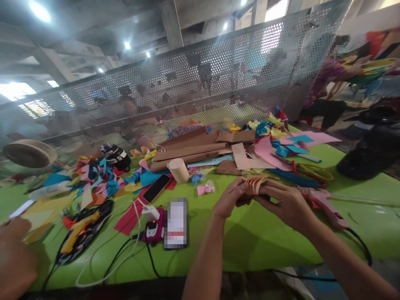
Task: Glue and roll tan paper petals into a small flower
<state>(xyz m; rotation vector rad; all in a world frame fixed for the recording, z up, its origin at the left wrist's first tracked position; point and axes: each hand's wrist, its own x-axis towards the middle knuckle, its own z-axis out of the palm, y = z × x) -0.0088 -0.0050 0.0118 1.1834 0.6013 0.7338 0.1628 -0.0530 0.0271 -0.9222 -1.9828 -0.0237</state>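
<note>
- Broad, glossy green tabletop [250, 246]: runs beneath the pink plastic glue gun [326, 205], the landmark here.
- Flat brown cardboard sheets [187, 152]: beyond the glue gun and to its left.
- Right hand [283, 204]: just left of the glue gun, fingers bent and nearly together, pinching the near-right end of a small, pleated, peach-orange paper piece [256, 185].
- Left hand [231, 198]: farther left of the glue gun, thumb and fingers closed on the piece's other end; the fingertips underneath are hidden.
- Pleated piece: held up, left of the glue gun; probably light, springy across its folds, easily crushed, best pinched at the gathered ends.
</note>
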